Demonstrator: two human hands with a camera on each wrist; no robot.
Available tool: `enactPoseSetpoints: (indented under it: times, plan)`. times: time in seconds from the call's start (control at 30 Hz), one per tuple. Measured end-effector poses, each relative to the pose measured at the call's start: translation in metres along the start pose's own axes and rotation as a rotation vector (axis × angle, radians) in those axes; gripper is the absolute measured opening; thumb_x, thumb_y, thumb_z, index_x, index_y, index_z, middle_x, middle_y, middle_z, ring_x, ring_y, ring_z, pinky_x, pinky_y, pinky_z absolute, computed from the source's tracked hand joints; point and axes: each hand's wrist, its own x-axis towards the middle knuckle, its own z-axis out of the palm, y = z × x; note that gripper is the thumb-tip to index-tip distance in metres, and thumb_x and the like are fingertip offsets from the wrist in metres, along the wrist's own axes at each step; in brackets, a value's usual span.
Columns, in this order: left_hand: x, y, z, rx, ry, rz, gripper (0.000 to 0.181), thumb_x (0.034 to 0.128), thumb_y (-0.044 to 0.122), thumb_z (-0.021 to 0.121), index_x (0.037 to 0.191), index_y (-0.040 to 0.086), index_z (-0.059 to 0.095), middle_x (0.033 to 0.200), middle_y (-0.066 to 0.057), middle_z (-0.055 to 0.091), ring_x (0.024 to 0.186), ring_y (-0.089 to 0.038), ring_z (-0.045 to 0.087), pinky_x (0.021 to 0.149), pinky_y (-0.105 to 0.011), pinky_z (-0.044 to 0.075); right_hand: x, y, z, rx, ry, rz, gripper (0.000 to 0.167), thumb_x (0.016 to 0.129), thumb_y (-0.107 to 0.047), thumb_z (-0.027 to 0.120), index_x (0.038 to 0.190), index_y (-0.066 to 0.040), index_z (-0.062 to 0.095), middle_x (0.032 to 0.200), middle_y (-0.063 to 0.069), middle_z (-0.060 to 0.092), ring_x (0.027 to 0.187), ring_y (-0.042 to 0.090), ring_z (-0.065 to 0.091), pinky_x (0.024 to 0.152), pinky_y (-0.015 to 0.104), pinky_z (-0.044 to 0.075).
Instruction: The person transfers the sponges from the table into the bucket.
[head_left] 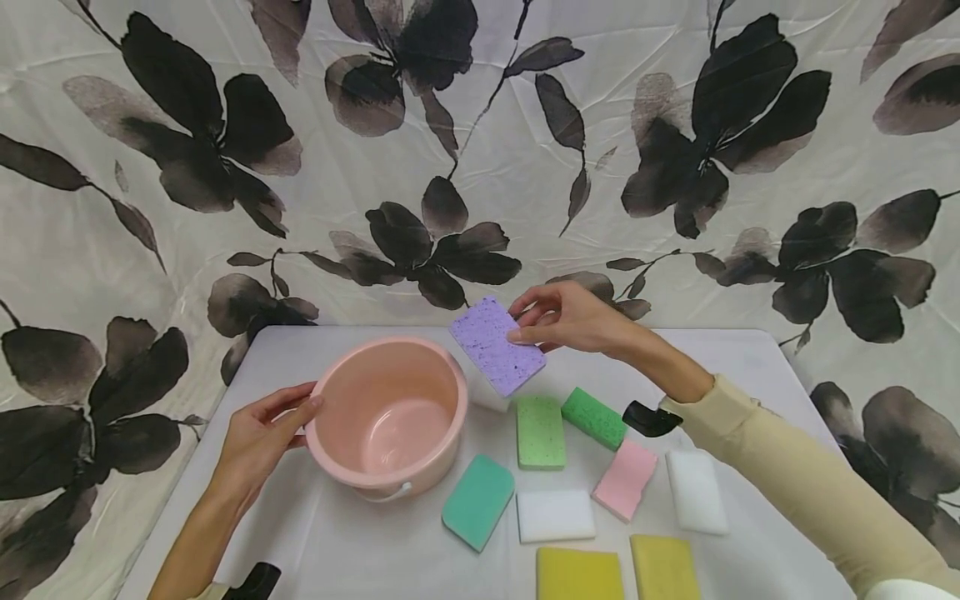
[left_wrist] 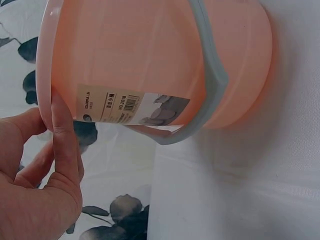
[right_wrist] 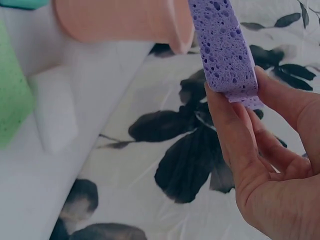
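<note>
My right hand (head_left: pixel 573 318) pinches a purple sponge (head_left: pixel 497 346) by its right edge, held above the table just right of a pink bucket (head_left: pixel 386 483). In the right wrist view the purple sponge (right_wrist: pixel 223 45) sits between thumb and fingers of the hand (right_wrist: pixel 280 165). My left hand (head_left: pixel 258 433) grips the bucket's left rim. In the left wrist view the thumb and fingers of that hand (left_wrist: pixel 45 175) pinch the rim of the bucket (left_wrist: pixel 135 50), which bears a label and a grey handle. The bucket's visible inside holds nothing.
Right of the bucket lie a teal sponge (head_left: pixel 478 502), green sponges (head_left: pixel 540 433), a pink sponge (head_left: pixel 625 479), white sponges (head_left: pixel 555 516) and yellow sponges (head_left: pixel 578 575). Another white piece (head_left: pixel 487 393) is partly hidden beneath the purple sponge. A floral cloth (head_left: pixel 570 183) hangs behind the table.
</note>
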Motion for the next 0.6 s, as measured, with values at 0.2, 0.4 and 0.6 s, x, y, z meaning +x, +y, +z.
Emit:
enactPoseSetpoints:
  times: [0.2,0.4,0.6]
  plan:
    - [0.0,-0.001,0.001,0.0,0.005,-0.007,0.062,0.0968,0.041,0.072,0.143,0.002,0.058,0.127,-0.002,0.066,0.089,-0.001,0.068,0.074,-0.023,0.061,0.009,-0.01,0.016,-0.03,-0.035,-0.029,0.037,0.088,-0.009,0.081,0.121,0.0,0.067,0.101,0.012,0.07,0.084,0.019,0.072,0.075,0.038,0.063]
    - [-0.004,-0.001,0.003,0.013,0.01,0.01,0.061,0.0969,0.041,0.072,0.141,0.002,0.059,0.127,-0.003,0.064,0.09,-0.002,0.068,0.074,-0.023,0.061,0.016,-0.015,0.029,-0.001,-0.078,-0.053,0.034,0.089,-0.007,0.08,0.12,0.0,0.068,0.104,0.014,0.072,0.087,0.021,0.074,0.075,0.039,0.063]
    - [-0.008,-0.001,0.003,0.021,0.012,-0.002,0.062,0.097,0.042,0.071,0.142,0.002,0.059,0.133,-0.011,0.062,0.089,0.001,0.067,0.074,-0.023,0.06,0.022,-0.016,0.045,-0.005,-0.114,-0.067,0.033,0.088,-0.008,0.081,0.117,-0.001,0.069,0.102,0.013,0.071,0.086,0.023,0.074,0.075,0.04,0.063]
